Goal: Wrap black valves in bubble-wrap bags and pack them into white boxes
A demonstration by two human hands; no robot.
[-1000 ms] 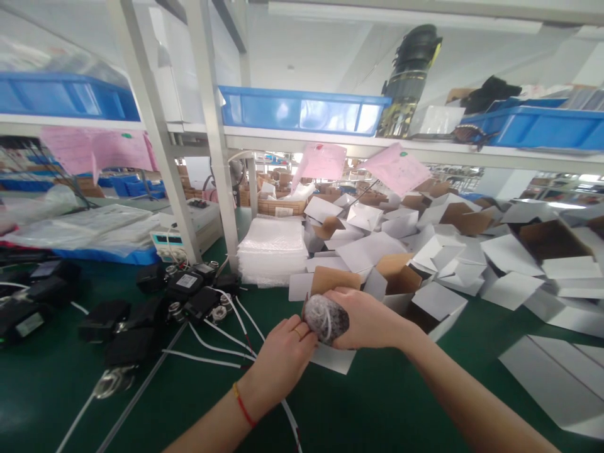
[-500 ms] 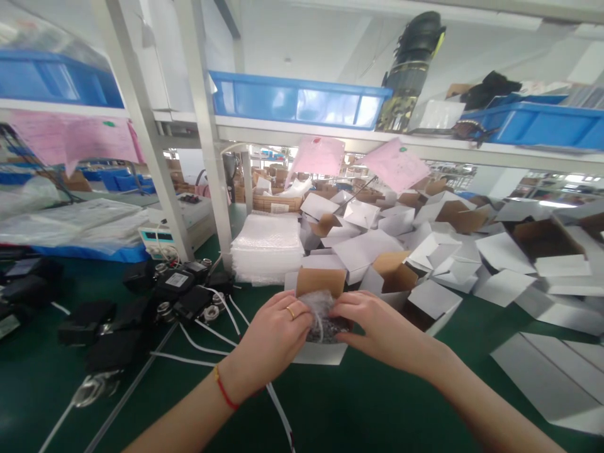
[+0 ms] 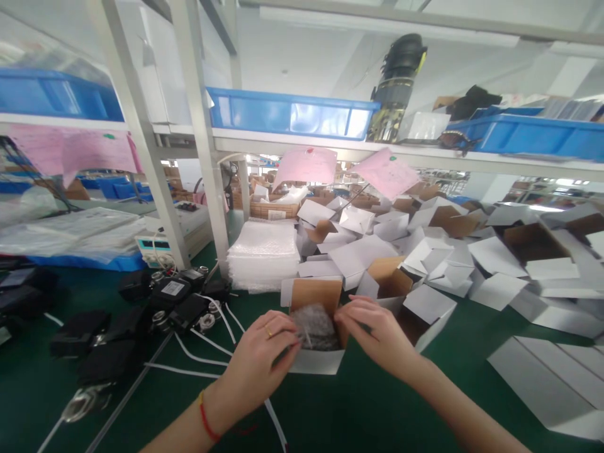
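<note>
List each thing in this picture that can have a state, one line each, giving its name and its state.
small white box: open, flaps up, on the green bench.
bubble-wrapped part: partly down in the small white box.
left hand: gripping the box and wrap.
right hand: fingers on the wrap.
pile of white boxes: open, jumbled.
stack of bubble bags: flat, stacked.

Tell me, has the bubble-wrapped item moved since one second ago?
Yes. The bubble-wrapped item was held above the small white box; it has gone down into the box, between left hand and right hand.
</note>
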